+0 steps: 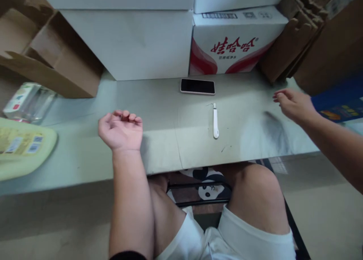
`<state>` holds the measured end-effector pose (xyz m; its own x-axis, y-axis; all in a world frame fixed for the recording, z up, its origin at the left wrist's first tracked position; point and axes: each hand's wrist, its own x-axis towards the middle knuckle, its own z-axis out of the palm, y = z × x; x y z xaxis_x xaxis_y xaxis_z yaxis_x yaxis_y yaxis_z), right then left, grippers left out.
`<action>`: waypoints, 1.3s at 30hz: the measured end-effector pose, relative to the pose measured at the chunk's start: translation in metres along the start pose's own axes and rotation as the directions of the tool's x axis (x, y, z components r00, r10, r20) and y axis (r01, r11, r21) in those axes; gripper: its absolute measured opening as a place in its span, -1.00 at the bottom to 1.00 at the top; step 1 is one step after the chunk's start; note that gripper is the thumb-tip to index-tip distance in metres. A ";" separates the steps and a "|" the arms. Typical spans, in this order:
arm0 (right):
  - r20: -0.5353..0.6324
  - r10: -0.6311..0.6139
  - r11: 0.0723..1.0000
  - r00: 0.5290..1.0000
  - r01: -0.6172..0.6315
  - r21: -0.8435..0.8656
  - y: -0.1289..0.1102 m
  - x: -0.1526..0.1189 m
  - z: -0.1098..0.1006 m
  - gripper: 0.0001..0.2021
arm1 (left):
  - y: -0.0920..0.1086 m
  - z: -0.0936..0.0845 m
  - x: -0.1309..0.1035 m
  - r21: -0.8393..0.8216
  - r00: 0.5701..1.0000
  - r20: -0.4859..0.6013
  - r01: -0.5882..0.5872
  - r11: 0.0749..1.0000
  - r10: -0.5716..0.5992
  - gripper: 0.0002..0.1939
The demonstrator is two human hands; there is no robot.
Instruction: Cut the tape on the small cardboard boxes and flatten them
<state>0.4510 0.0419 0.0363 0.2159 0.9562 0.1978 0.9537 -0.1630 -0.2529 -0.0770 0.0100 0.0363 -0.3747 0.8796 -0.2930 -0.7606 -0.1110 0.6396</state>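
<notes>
My left hand [121, 130] rests palm up above the left half of the table, its fingers loosely bent and nothing in the palm. Over at the right, my right hand [293, 102] hovers above the table close to a blue box [342, 97]; its fingers are loosely curled and no object shows in them. Between the hands lies a slim white tool [215, 122] with a narrow tip and a small hole at its other end; its exact kind is unclear. A phone [197, 87] with a dark screen lies behind it.
White cartons [153, 44] are stacked along the back, one being a red-printed carton [227, 50]. Open brown cardboard boxes [70, 59] stand at left, and folded cardboard [295, 44] at right. A pale green bottle [25, 148] and a clear plastic pack [31, 101] lie on the cloth-covered table [164, 146].
</notes>
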 end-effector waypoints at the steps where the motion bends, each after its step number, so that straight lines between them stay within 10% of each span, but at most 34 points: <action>1: 0.025 0.000 1.000 1.000 -0.001 0.022 -0.014 -0.003 -0.001 -0.70 | 0.005 -0.004 -0.001 -0.057 1.000 0.029 0.009 0.998 -0.008 -0.71; 6: 0.090 -0.012 0.989 0.996 -0.001 0.147 -0.093 -0.005 0.000 -0.74 | 0.027 -0.017 -0.012 -0.194 0.988 0.109 -0.086 0.977 0.109 -0.54; 9: 0.087 -0.218 0.967 0.972 0.203 0.153 -0.145 -0.002 0.007 -0.76 | 0.037 -0.024 -0.017 -0.189 0.973 0.121 -0.169 0.967 0.194 -0.52; 18: 0.137 -0.688 0.721 0.713 0.651 0.236 -0.298 0.000 0.042 -0.63 | 0.063 -0.043 -0.021 -0.228 0.970 0.038 -0.227 0.947 0.242 -0.50; 28: 0.212 -0.836 0.548 0.506 0.791 0.273 -0.483 -0.005 0.097 -0.68 | 0.076 -0.063 -0.021 -0.264 0.948 -0.033 -0.315 0.912 0.318 -0.47; 35: 0.070 -0.896 0.440 0.438 0.853 0.280 -0.603 -0.017 0.086 -0.54 | 0.077 -0.065 -0.019 -0.192 0.953 -0.064 -0.303 0.934 0.296 -0.49; 39: 0.043 -0.850 0.518 0.525 0.821 0.241 -0.625 -0.025 0.079 -0.48 | 0.076 -0.067 -0.018 -0.222 0.953 -0.040 -0.300 0.928 0.299 -0.50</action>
<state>-0.1666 0.1386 0.1145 -0.7066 0.6505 0.2784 0.6210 0.7587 -0.1967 -0.1637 -0.0459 0.0426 -0.6059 0.7870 -0.1162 -0.7106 -0.4697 0.5238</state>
